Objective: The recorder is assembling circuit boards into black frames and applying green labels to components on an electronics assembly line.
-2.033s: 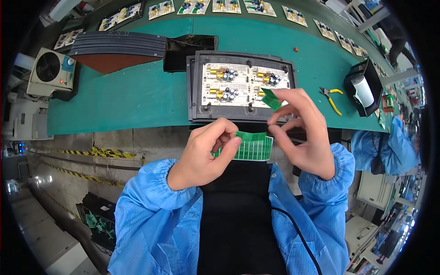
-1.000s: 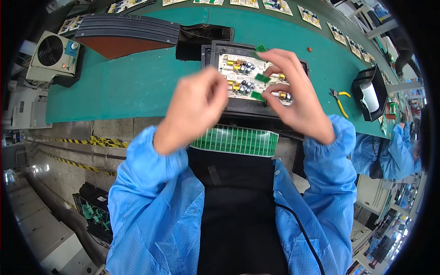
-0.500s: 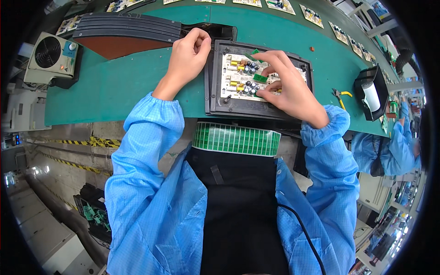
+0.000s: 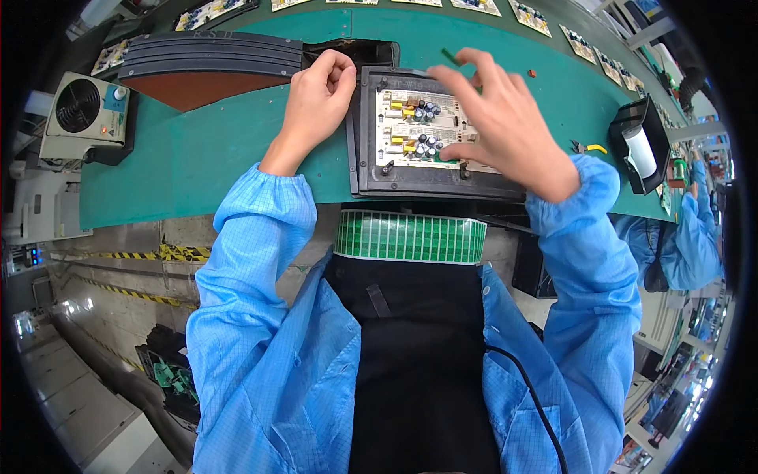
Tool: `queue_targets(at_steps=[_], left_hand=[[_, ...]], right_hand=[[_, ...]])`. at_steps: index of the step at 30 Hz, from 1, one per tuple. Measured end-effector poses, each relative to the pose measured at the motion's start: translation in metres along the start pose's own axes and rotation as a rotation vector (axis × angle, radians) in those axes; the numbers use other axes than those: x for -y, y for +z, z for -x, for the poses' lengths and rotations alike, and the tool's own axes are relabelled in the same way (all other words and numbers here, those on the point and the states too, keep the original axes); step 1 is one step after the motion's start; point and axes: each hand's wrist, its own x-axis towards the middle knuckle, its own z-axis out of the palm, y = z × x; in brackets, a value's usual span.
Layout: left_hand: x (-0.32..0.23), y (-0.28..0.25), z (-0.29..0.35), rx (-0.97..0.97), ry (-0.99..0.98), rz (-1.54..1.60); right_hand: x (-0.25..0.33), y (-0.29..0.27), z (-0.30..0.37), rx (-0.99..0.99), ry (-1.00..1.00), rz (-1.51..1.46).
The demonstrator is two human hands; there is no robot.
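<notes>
A dark carrier tray [image 4: 371, 178] lies on the green belt [image 4: 197, 150] and holds two white circuit boards [image 4: 422, 126] with capacitors. My left hand [image 4: 320, 95] curls over the tray's top left corner and grips it. My right hand [image 4: 493, 118] hovers over the boards' right side with fingers spread, the thumb touching the lower board, nothing visibly held. A small green piece [image 4: 448, 55] shows just above my right forefinger. A strip of green parts [image 4: 410, 235] lies flat at my waist, below the tray.
A small white fan unit [image 4: 87, 107] stands at the left. A stack of dark trays over a brown board [image 4: 209, 59] sits at the back left. Yellow-handled cutters [image 4: 588, 147] and a black bin [image 4: 639, 142] are at the right. Another person's blue sleeve [image 4: 687, 229] is at far right.
Both hands rose from the green strip at my waist to the tray. My left hand moved to the tray's top left corner; my right hand spread open over the boards.
</notes>
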Motion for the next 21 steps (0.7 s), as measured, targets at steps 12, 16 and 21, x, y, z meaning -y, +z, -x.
queue_targets(at_steps=[12, 16, 21], left_hand=[[0.0, 0.0, 0.001, 0.031, -0.032, 0.001], [0.0, 0.0, 0.0, 0.011, -0.014, -0.004], [-0.003, -0.001, -0.001, 0.032, -0.032, -0.016]], right_hand=[[-0.017, 0.018, -0.017, 0.088, 0.263, -0.635], [-0.018, 0.018, -0.02, 0.116, 0.182, -0.545], [-0.016, 0.019, -0.027, 0.103, 0.09, -0.381]])
